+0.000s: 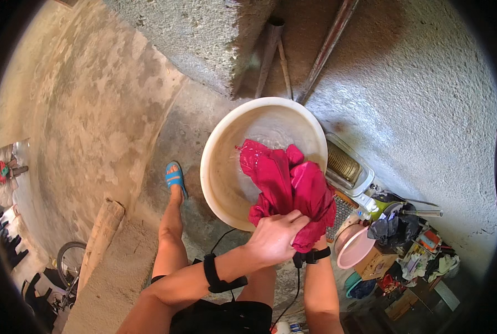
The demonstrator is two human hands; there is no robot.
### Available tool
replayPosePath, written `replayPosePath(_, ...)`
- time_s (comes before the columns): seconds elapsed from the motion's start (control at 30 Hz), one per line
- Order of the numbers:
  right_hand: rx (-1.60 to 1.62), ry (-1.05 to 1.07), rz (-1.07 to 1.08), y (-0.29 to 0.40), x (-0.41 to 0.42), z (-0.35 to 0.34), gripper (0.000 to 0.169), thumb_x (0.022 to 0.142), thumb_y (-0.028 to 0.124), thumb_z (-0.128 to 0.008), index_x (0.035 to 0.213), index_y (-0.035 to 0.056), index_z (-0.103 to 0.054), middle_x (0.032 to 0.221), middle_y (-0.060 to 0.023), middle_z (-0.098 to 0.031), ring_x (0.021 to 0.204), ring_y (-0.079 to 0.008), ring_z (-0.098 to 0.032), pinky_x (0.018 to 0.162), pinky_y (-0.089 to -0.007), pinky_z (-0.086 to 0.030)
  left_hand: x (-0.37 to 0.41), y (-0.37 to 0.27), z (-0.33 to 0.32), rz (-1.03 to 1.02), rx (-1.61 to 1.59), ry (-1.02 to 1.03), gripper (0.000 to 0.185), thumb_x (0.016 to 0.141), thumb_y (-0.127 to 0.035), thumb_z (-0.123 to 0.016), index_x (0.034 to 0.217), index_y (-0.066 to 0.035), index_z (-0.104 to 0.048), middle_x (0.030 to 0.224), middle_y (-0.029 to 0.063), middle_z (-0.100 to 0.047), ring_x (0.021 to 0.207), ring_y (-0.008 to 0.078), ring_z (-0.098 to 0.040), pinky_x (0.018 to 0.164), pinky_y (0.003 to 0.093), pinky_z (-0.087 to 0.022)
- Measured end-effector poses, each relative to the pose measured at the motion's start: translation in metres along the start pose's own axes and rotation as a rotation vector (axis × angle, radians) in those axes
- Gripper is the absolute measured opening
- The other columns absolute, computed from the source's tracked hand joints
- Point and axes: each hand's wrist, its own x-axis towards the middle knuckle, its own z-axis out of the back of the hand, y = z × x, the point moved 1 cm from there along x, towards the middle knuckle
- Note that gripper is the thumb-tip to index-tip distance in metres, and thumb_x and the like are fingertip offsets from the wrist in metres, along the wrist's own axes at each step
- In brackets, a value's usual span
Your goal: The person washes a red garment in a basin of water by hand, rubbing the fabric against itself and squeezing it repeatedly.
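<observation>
Bunched pink-red wet cloth (275, 173), maybe a garment, hangs over the near right side of a large whitish plastic tub (221, 133). Its far end reaches down to shallow rippling water (269, 125) in the tub. My left hand (275, 234) grips the near part of the cloth, knuckles up. Only a sliver of my right hand (323, 241) shows above the dark wristband, beneath the cloth's right edge; its fingers are hidden by the fabric. Dark bands circle both of my wrists.
Right of the tub stand a washboard-like ribbed panel (343, 160) in a pale frame, a pink basin (354, 248), a cardboard box (375, 263) and black plastic bags (392, 227). Pipes (269, 58) lean behind. A log (102, 234) and a bicycle wheel (71, 261) lie left.
</observation>
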Motion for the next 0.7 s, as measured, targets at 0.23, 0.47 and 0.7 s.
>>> replayPosePath(0.23,-0.059,-0.046,0.002,0.019,0.007,0.003,0.053,0.088,0.017,-0.063,0.135,0.0022,-0.043,0.132,-0.0125,-0.052,0.119,-0.0237,-0.051,0.102,-0.0353,-0.042,-0.018,0.030,-0.008,0.135,0.299,-0.047,0.062,0.059,-0.014,-0.072,0.118,-0.004,-0.055,0.111,0.0145,-0.056,0.087,0.0326,-0.063,0.071,0.0399,-0.055)
replayPosePath(0.47,-0.059,-0.069,0.020,0.038,0.005,0.001,0.052,0.089,0.016,-0.062,0.135,0.0021,-0.043,0.132,-0.0123,-0.052,0.118,-0.0236,-0.052,0.102,-0.0351,-0.042,0.008,0.021,-0.008,-0.011,0.181,-0.292,0.045,0.066,-0.017,-0.070,0.108,-0.006,-0.059,0.115,0.0143,-0.057,0.102,0.0319,-0.056,0.078,0.0408,-0.052)
replayPosePath(0.7,-0.121,-0.047,-0.007,0.019,0.016,-0.008,0.051,0.089,0.015,-0.061,0.135,0.0019,-0.043,0.132,-0.0122,-0.053,0.117,-0.0236,-0.052,0.101,-0.0348,-0.042,0.011,0.008,0.009,0.016,-0.373,-0.139,0.042,0.069,-0.017,-0.075,0.104,-0.004,-0.056,0.098,0.0158,-0.062,0.098,0.0360,-0.059,0.080,0.0405,-0.048)
